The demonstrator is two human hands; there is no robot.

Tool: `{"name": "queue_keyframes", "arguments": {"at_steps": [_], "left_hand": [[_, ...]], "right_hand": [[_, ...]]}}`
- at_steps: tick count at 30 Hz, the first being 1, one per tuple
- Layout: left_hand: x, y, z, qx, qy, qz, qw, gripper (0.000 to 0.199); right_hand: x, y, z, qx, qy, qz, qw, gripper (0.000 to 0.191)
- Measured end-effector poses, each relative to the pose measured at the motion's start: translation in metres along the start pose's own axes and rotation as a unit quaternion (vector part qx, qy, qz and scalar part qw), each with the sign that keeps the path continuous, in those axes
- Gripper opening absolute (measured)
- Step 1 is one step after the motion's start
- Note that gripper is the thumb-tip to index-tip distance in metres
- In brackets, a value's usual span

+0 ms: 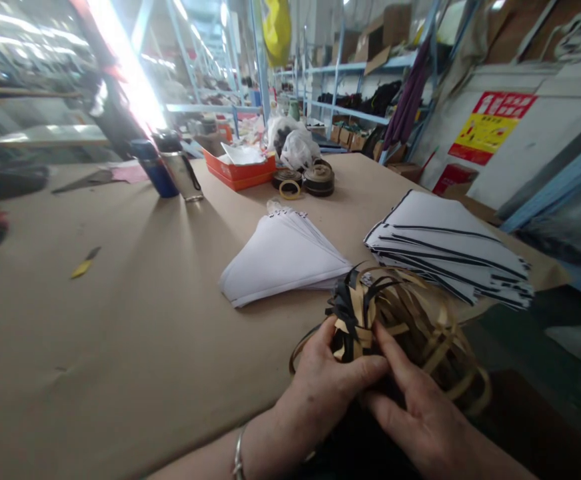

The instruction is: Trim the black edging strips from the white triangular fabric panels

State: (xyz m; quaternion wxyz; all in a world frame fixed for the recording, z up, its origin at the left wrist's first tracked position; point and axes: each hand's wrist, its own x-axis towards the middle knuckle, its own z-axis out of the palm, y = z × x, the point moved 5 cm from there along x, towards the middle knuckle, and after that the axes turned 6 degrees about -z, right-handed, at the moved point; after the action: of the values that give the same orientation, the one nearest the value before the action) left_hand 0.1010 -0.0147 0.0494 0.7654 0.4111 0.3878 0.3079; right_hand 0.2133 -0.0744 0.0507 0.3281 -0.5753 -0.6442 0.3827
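A tangled bundle of tan and black strips (pixel 415 320) lies at the table's near right edge, with loops hanging over it. My left hand (pixel 328 380) is closed round the bundle's gathered end from the left. My right hand (pixel 413 407) grips the same end from the right, fingers partly hidden under the strips. Just beyond my hands is a stack of white fan-shaped pieces (pixel 285 257). Farther right lies a second stack of white pieces with black edging (pixel 445 243).
The brown-covered table (pixel 135 333) carries a yellow cutter (pixel 84 263) at left. Toward the back stand a blue bottle (pixel 156 170), a steel bottle (pixel 183 175), an orange box (pixel 240 175), rolls of tape (pixel 319 180) and a plastic bag (pixel 298 148). Shelves stand behind.
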Motion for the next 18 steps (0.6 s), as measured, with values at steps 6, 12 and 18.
{"name": "queue_keyframes", "arguments": {"at_steps": [6, 12, 18], "left_hand": [[-0.012, 0.000, -0.011, -0.071, -0.004, 0.015, 0.997, 0.039], [-0.032, 0.008, -0.021, -0.131, 0.005, 0.010, 0.991, 0.038], [-0.053, 0.014, -0.021, -0.130, 0.011, 0.047, 0.990, 0.038]], "right_hand": [[0.001, -0.019, -0.010, -0.132, -0.027, -0.097, 0.986, 0.065], [-0.004, -0.018, -0.029, -0.202, 0.007, -0.110, 0.973, 0.052], [-0.024, -0.051, -0.034, -0.307, 0.122, -0.224, 0.917, 0.052]]}}
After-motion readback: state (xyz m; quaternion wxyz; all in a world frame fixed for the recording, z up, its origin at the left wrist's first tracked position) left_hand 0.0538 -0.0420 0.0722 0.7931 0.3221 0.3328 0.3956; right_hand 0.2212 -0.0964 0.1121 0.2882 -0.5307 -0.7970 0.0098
